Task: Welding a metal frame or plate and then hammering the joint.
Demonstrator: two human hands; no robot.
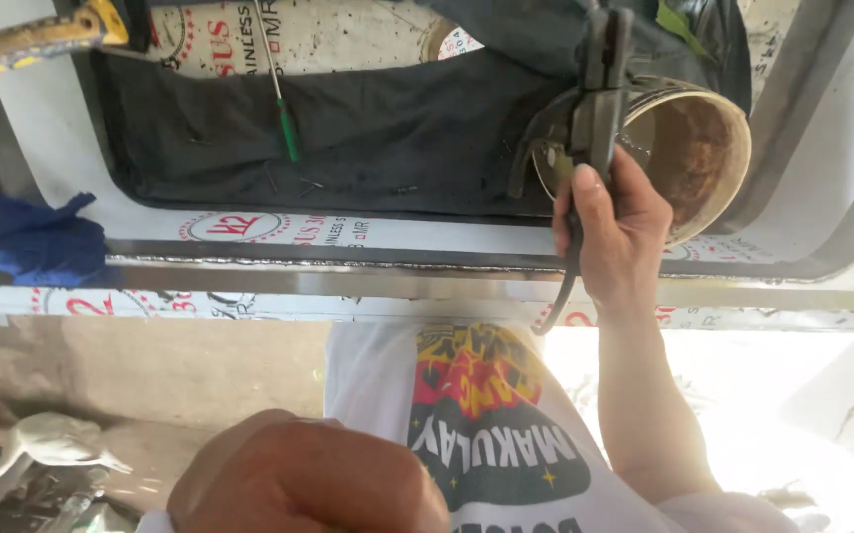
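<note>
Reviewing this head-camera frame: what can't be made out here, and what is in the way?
- Right hand: its fingers are curled round the dark clamp-like tool, so the grip and the tool's handle are partly hidden.
- Tool's top: cut off by the upper edge.
- Left hand: only a blurred bit shows, cut by the bottom edge; whether it holds anything cannot be told.
- Round rusty can: its left part is hidden by the tool.
- Yellow-handled tool: cut off by the left edge.

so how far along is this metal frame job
Looks done: a rough, darkened seam runs along the long shiny steel bar. In hand: the right hand grips a dark clamp-like tool beside the round rusty-lined metal tin. Probably left: the white printed protective film is not yet peeled off the steel, and the crumpled blue cloth lies out.
</note>
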